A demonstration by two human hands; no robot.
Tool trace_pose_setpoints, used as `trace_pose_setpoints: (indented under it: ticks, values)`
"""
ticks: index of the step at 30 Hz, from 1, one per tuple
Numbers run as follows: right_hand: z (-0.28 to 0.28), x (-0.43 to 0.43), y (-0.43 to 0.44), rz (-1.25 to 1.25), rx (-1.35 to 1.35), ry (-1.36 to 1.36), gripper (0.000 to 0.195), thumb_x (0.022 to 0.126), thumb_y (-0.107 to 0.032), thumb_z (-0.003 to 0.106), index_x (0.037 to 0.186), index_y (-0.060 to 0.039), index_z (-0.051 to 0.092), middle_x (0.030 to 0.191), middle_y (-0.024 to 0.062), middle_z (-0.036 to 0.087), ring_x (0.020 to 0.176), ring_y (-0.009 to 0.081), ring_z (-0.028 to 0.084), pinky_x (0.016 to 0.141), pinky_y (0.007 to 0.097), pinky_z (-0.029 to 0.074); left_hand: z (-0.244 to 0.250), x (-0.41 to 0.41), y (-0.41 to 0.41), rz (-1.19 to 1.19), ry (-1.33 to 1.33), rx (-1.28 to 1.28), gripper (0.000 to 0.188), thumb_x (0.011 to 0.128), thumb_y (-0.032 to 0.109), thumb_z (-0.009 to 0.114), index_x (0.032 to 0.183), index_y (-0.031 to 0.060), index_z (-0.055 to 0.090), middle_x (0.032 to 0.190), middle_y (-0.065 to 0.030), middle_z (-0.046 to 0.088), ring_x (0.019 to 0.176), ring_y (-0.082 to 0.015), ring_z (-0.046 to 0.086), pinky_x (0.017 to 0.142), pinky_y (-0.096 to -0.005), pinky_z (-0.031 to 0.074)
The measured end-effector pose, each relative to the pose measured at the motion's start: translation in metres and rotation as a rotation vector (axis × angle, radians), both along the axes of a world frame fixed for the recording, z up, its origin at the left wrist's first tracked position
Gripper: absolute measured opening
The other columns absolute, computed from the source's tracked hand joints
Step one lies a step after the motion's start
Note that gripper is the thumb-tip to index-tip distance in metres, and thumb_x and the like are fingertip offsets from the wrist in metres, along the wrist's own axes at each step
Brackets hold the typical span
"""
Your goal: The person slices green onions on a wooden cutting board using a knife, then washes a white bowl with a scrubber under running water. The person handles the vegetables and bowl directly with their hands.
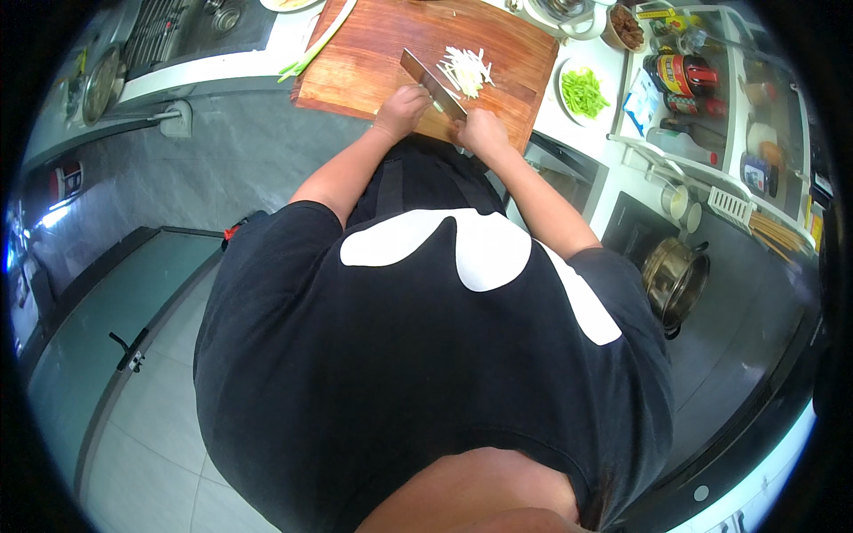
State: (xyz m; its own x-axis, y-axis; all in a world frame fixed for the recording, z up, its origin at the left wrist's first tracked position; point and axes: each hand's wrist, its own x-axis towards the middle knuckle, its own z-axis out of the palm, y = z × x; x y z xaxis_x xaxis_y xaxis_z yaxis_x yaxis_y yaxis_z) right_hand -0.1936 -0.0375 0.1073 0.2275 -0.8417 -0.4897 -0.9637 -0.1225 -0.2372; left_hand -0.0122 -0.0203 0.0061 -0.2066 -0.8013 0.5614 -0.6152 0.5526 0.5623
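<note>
My right hand (484,133) grips the handle of a cleaver (426,74), its blade slanting up to the left over a wooden cutting board (380,46). My left hand (404,110) is on the near side of the blade. Its curled fingers hold a small pale vegetable piece (437,106), mostly hidden. Beyond the blade lies a loose pile of white and pale-green vegetable shreds (468,72). A long green onion (323,43) rests along the board's left edge, its green end past the edge.
To the right stands a white plate (566,114) of green shreds (584,92), with a bowl (625,30) of brown food behind it. A rack (732,86) holds sauce bottles (681,74). A steel pot (674,280) sits right of me; a sink (200,33) lies left.
</note>
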Motion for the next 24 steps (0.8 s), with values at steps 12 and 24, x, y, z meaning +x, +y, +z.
trace_pose_setpoints:
  ticks: [12,24]
  values:
    - [-0.015,0.012,-0.011,-0.128,-0.023,-0.054,0.041,0.08,-0.036,0.062,0.088,0.0048,0.067,0.088,0.0268,0.064,0.084,0.0377,0.064,0.074,0.043,0.051,0.002,0.0,0.002,0.026,-0.046,0.033,0.014,0.073,0.006,0.064,0.087,0.0073,0.064,0.092,-0.0068,0.058,0.089,-0.0262,0.057,0.077,-0.0362,0.048]
    - [0.001,0.002,-0.004,-0.069,-0.013,-0.039,0.038,0.08,-0.035,0.062,0.088,0.0018,0.068,0.087,0.0249,0.065,0.085,0.0373,0.065,0.076,0.0439,0.052,-0.002,0.003,0.004,0.055,0.0,0.053,0.009,0.078,0.008,0.065,0.086,0.0054,0.063,0.09,-0.0088,0.06,0.087,-0.0279,0.057,0.077,-0.0352,0.048]
